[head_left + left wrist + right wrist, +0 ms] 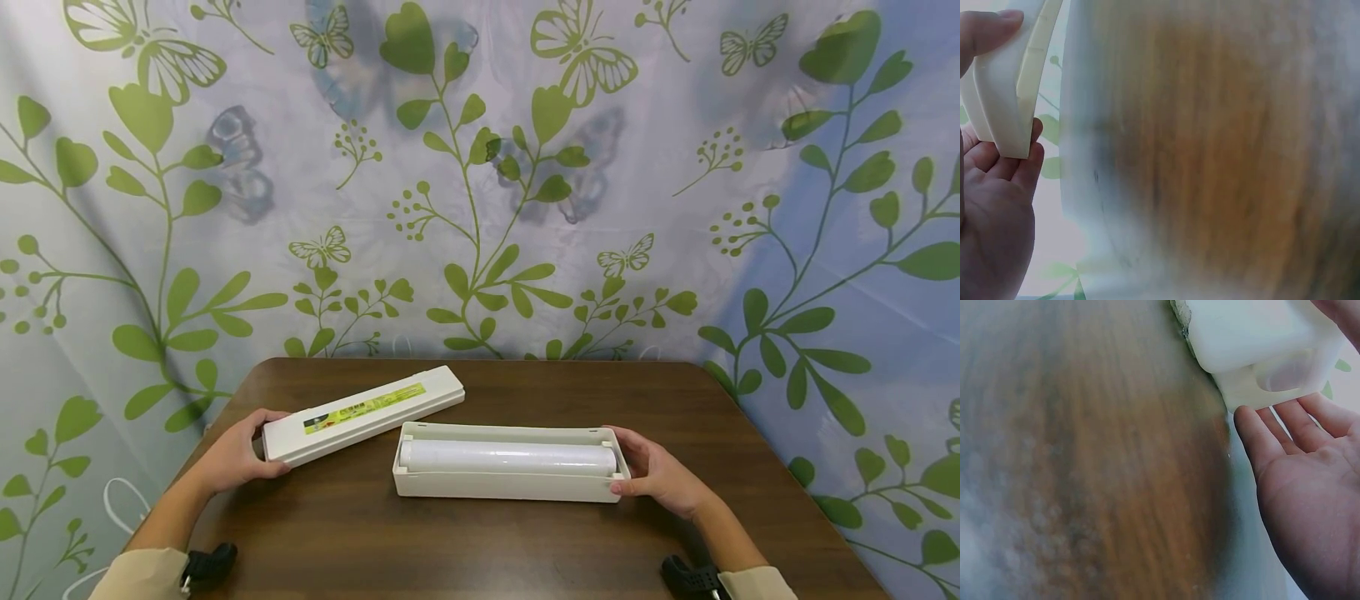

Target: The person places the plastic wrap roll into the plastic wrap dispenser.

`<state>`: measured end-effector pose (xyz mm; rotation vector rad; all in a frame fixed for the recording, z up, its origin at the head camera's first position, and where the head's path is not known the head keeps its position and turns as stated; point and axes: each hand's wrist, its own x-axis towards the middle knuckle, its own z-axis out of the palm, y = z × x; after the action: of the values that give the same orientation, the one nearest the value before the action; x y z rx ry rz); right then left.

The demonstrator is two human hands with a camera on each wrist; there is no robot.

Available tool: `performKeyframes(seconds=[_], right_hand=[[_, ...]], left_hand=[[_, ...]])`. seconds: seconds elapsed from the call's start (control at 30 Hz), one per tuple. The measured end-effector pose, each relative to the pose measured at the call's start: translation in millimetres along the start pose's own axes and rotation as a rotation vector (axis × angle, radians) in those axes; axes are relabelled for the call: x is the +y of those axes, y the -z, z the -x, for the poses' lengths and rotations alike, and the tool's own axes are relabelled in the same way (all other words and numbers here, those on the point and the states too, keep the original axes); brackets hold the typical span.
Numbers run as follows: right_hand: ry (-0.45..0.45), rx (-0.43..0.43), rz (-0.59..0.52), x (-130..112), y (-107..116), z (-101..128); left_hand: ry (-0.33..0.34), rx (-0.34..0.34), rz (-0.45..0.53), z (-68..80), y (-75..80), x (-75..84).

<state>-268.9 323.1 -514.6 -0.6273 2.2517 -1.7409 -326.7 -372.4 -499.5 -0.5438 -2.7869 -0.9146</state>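
Observation:
A long white lid [438, 387] with a yellow-green label [363, 408] slants across the left half of the table. My left hand [238, 454] grips its near left end, thumb on the near side and fingers on the far side. To its right is an open white plastic wrap box [502, 487], with a roll of plastic wrap [510, 457] lying lengthwise inside. My right hand [663, 479] holds the box's right end between thumb and fingers. In the left wrist view the thumb lies over the lid's end [1007, 94]; in the right wrist view fingertips meet the box's end [1254, 337].
Both things are over a dark brown wooden table [480, 550] with rounded far corners. Behind it hangs a pale curtain [480, 208] with green leaves and butterflies. A white cable [112, 508] loops beside the table's left edge.

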Motion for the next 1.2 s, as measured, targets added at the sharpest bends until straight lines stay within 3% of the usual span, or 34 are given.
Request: performKeyframes(seconds=[0.73,1.0,1.2], right_hand=[[-0.013,0.014,0.0,-4.3,-2.2,1.4],[-0.016,0.008,-0.017,-2.9,-2.2,1.2],[-0.016,0.012,-0.022,-3.7,-2.6,1.1]], left_hand=[[0.006,0.132,0.055,1.6,-8.4,13.3],[0.003,0.157,0.128,1.8,-12.4,14.9],[-0.014,0.162,0.241,2.5,-15.9,17.8]])
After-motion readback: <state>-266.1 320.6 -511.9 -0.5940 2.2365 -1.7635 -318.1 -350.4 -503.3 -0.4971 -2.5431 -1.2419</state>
